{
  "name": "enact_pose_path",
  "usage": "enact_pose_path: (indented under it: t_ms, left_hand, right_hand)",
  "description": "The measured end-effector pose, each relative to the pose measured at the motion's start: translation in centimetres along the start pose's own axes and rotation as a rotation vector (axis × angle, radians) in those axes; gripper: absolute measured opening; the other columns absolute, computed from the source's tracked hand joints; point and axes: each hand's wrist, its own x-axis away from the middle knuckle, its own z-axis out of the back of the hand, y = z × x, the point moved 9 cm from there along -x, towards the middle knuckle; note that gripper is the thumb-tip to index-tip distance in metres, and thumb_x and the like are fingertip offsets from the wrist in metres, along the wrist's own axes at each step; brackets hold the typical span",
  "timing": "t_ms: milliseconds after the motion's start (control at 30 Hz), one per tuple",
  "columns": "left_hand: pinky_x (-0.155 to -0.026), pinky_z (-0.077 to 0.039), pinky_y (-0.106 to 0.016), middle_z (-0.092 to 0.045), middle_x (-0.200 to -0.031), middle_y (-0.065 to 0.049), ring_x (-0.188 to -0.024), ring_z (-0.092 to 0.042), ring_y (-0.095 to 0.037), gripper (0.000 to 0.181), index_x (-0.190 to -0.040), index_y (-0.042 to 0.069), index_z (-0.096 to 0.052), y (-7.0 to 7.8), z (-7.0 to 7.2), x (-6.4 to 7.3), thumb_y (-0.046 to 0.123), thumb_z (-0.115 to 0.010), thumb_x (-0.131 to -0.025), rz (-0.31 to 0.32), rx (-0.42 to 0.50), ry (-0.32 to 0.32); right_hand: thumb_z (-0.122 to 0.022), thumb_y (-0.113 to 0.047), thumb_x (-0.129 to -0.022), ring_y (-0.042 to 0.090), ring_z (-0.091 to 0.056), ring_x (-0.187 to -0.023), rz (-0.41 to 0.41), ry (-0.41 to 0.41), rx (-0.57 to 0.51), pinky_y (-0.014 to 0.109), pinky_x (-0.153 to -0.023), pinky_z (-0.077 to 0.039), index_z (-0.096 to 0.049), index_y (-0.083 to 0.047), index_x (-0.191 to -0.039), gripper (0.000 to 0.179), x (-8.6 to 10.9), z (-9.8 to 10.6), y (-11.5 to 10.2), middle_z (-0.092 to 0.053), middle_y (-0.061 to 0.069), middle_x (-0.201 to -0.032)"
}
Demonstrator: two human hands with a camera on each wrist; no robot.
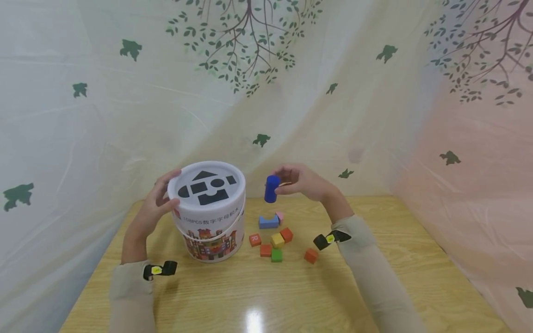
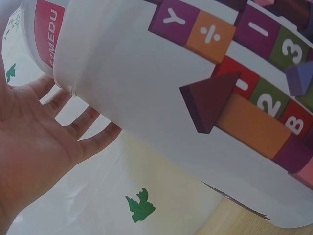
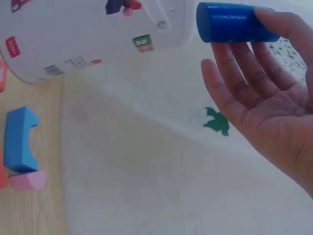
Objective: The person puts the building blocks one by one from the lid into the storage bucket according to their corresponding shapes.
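Observation:
A white toy-block bucket with a handle stands on the table at left, its lid bearing black block shapes. My left hand holds it at the upper left side, thumb in front and fingers behind; the left wrist view shows the fingers spread along the bucket's wall. Right of the bucket, my right hand pinches a dark blue cylinder block between thumb and fingers, above the table. In the right wrist view the blue cylinder lies across the fingers, held by the thumb.
Several small blocks lie in front: a blue arch block, a pink block, a yellow cube, a green cube and several red-orange cubes, one further right. A patterned curtain hangs behind the table.

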Motion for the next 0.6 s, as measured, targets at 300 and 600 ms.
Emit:
enact_pose_path:
  t_ms: [300, 600]
  left_hand:
    - [-0.108, -0.037, -0.025, -0.030, -0.161, -0.009, -0.137, -0.038, -0.008, 0.070, -0.161, 0.017, -0.027, 0.2, 0.0, 0.0, 0.005, -0.056, -0.098, -0.009, 0.020, -0.007]
    - [-0.107, -0.039, -0.024, -0.030, -0.160, -0.009, -0.136, -0.040, -0.009, 0.071, -0.161, 0.017, -0.027, 0.1, 0.0, 0.0, 0.005, -0.057, -0.098, -0.012, 0.012, -0.006]
  right_hand:
    - [-0.069, -0.008, -0.094, 0.032, -0.065, -0.115, 0.036, 0.056, -0.011, 0.042, -0.099, -0.055, -0.061, -0.003, -0.127, 0.035, -2.5, -0.3, -2.7, -0.071, 0.010, -0.116]
    - [-0.071, -0.009, -0.093, 0.029, -0.065, -0.112, 0.049, 0.168, -0.034, 0.040, -0.099, -0.055, -0.061, -0.004, -0.127, 0.036, -5.2, -1.3, -4.4, -0.070, 0.012, -0.117]
